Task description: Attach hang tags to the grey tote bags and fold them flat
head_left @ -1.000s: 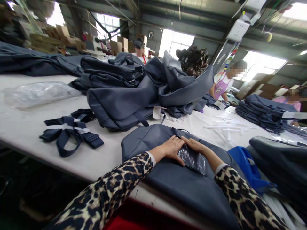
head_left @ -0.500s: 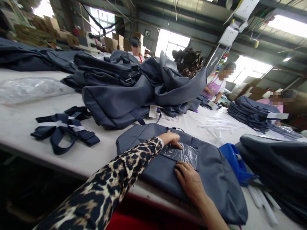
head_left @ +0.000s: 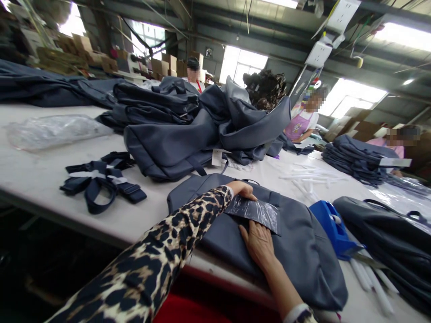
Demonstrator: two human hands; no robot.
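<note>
A grey-blue bag (head_left: 296, 251) lies flat on the white table (head_left: 141, 215) in front of me. On it rests a small clear plastic packet (head_left: 257, 211) with something dark inside. My left hand (head_left: 241, 189) holds the packet's far left corner, fingers curled over it. My right hand (head_left: 258, 243) lies on the bag just below the packet, its fingertips under the packet's near edge. Both sleeves are leopard print.
A bundle of navy straps (head_left: 101, 184) lies to the left, a heap of grey bags (head_left: 202, 130) behind, a clear plastic wrap (head_left: 54, 130) far left. A blue tape dispenser (head_left: 332, 229), white sticks (head_left: 310, 179) and another dark bag (head_left: 387, 242) sit right. Other people work beyond.
My right hand has come off the packet's top, swung round to the near side of the bag and slid its fingertips under the packet. The left hand stayed at the packet's far corner.
</note>
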